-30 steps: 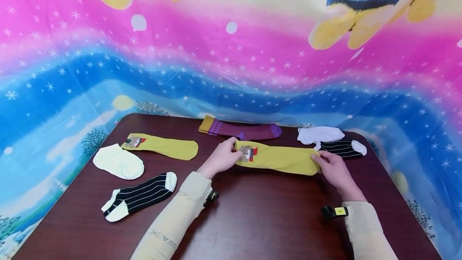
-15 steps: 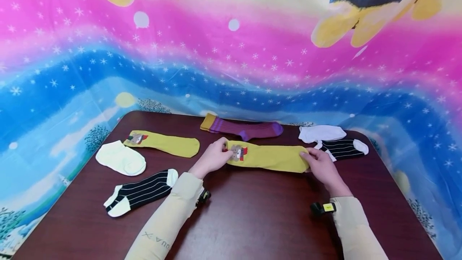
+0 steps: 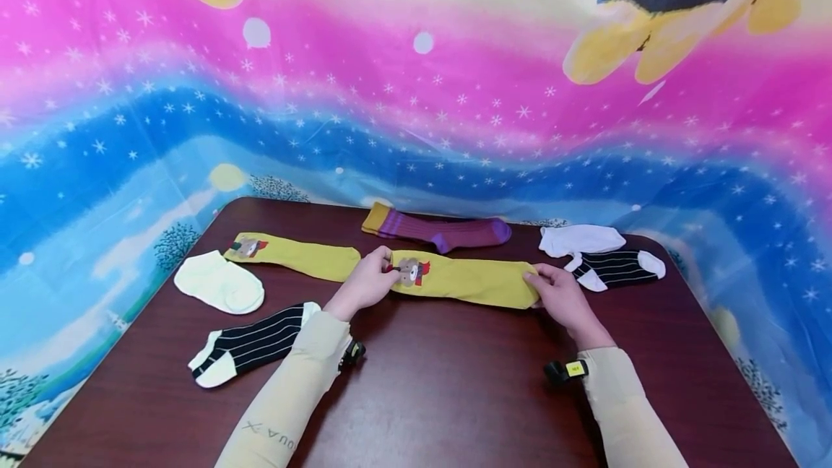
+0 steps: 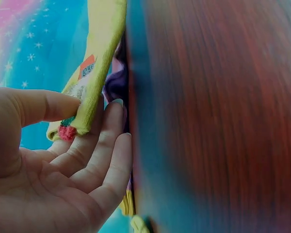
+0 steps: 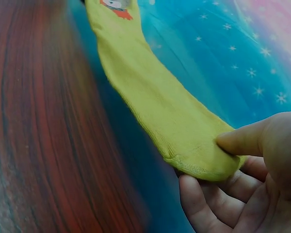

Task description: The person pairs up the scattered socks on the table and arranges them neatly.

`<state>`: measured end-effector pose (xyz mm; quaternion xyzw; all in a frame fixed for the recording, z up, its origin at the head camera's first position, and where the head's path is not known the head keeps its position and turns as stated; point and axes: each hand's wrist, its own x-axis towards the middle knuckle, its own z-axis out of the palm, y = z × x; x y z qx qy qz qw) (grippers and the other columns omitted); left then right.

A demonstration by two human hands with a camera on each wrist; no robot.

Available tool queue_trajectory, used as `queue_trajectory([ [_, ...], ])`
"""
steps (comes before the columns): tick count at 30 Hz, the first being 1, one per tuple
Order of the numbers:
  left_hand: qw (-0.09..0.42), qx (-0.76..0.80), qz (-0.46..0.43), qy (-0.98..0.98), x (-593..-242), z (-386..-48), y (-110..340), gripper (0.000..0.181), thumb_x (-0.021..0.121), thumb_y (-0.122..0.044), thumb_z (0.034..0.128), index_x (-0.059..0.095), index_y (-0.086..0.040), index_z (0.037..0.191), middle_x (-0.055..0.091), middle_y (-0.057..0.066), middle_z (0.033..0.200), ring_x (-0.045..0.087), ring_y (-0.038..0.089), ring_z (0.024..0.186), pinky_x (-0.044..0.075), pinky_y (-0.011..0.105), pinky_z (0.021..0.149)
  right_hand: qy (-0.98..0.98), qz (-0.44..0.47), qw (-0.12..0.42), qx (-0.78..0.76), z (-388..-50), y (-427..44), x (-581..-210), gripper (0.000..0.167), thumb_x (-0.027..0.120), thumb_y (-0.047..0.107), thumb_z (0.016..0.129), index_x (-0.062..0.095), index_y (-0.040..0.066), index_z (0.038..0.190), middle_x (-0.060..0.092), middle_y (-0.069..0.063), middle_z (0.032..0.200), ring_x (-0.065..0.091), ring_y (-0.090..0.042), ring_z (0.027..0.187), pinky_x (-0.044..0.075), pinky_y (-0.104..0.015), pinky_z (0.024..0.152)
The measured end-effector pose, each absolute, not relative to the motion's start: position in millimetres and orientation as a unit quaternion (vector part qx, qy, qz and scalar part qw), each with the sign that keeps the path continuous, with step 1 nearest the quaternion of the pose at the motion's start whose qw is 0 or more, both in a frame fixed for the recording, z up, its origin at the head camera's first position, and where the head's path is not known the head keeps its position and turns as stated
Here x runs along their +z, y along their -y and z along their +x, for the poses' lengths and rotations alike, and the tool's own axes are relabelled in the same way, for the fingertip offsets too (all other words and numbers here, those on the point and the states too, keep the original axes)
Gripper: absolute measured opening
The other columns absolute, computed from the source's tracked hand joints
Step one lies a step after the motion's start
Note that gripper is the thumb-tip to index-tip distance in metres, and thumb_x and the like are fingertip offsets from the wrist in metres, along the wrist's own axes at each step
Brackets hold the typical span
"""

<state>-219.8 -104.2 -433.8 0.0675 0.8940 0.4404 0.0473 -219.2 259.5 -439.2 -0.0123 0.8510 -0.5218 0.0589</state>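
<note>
A yellow sock with a bear and a red scarf on it is stretched sideways between the two hands. The left hand pinches its cuff end; in the left wrist view the thumb lies on the sock's edge, with fingers behind. The right hand pinches the toe end, the thumb on top in the right wrist view. A matching yellow sock lies flat to the left, its toe end close to the left hand.
On the dark brown table, a white sock and a black striped sock lie at left. A purple sock lies behind the hands. Another white sock and black striped sock are at back right. A patterned cloth hangs behind.
Both hands have moved left with the stretched yellow sock, bringing its cuff end close to the yellow sock lying on the table. The grips look the same.
</note>
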Motion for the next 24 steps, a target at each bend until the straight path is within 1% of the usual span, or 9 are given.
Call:
queue_trajectory([
  [6, 0.047, 0.443, 0.054, -0.894, -434, -221, 112, 0.023, 0.064, -0.012, 0.0957, 0.05, -0.002, 0.112, 0.053, 0.009, 0.087, 0.047, 0.023, 0.073, 0.04, 0.037, 0.072, -0.854, -0.008, 0.064, -0.515, -225, -252, -442, 0.037, 0.053, 0.022, 0.108, 0.058, -0.004, 0.135, 0.064, -0.022, 0.116, 0.063, -0.023, 0.088, 0.057, -0.031, 0.07],
  [9, 0.048, 0.44, 0.05, -0.895, -435, -222, 115, 0.023, 0.065, -0.013, 0.0963, 0.05, -0.003, 0.11, 0.052, 0.009, 0.087, 0.047, 0.023, 0.072, 0.04, 0.036, 0.07, -0.854, -0.006, 0.067, -0.516, -227, -248, -444, 0.037, 0.054, 0.022, 0.108, 0.058, -0.004, 0.134, 0.065, -0.022, 0.116, 0.064, -0.023, 0.088, 0.057, -0.031, 0.071],
  [12, 0.052, 0.438, 0.044, -0.896, -435, -223, 119, 0.022, 0.066, -0.013, 0.0968, 0.049, -0.004, 0.107, 0.049, 0.009, 0.085, 0.045, 0.022, 0.068, 0.038, 0.036, 0.067, -0.853, -0.005, 0.072, -0.517, -229, -245, -445, 0.036, 0.054, 0.021, 0.108, 0.058, -0.004, 0.134, 0.065, -0.021, 0.116, 0.064, -0.022, 0.087, 0.058, -0.032, 0.072],
  [15, 0.053, 0.438, 0.041, -0.897, -435, -223, 122, 0.022, 0.066, -0.012, 0.0968, 0.048, -0.003, 0.102, 0.047, 0.009, 0.083, 0.043, 0.022, 0.066, 0.036, 0.036, 0.065, -0.853, -0.007, 0.077, -0.517, -231, -243, -446, 0.036, 0.053, 0.021, 0.108, 0.058, -0.004, 0.134, 0.065, -0.021, 0.117, 0.064, -0.022, 0.088, 0.057, -0.032, 0.073],
  [20, 0.048, 0.426, 0.038, -0.903, -436, -224, 125, 0.022, 0.067, -0.012, 0.0961, 0.049, -0.001, 0.101, 0.046, 0.009, 0.084, 0.043, 0.024, 0.07, 0.035, 0.037, 0.067, -0.854, -0.014, 0.077, -0.514, -233, -239, -447, 0.035, 0.053, 0.02, 0.108, 0.059, -0.004, 0.133, 0.066, -0.02, 0.115, 0.064, -0.021, 0.088, 0.057, -0.032, 0.072],
  [24, 0.047, 0.413, 0.032, -0.909, -437, -225, 125, 0.021, 0.068, -0.011, 0.096, 0.049, -0.001, 0.1, 0.049, 0.01, 0.087, 0.045, 0.025, 0.075, 0.037, 0.038, 0.068, -0.855, -0.021, 0.077, -0.513, -234, -237, -448, 0.037, 0.059, 0.018, 0.105, 0.056, -0.003, 0.135, 0.068, -0.019, 0.111, 0.066, -0.022, 0.089, 0.057, -0.032, 0.073],
])
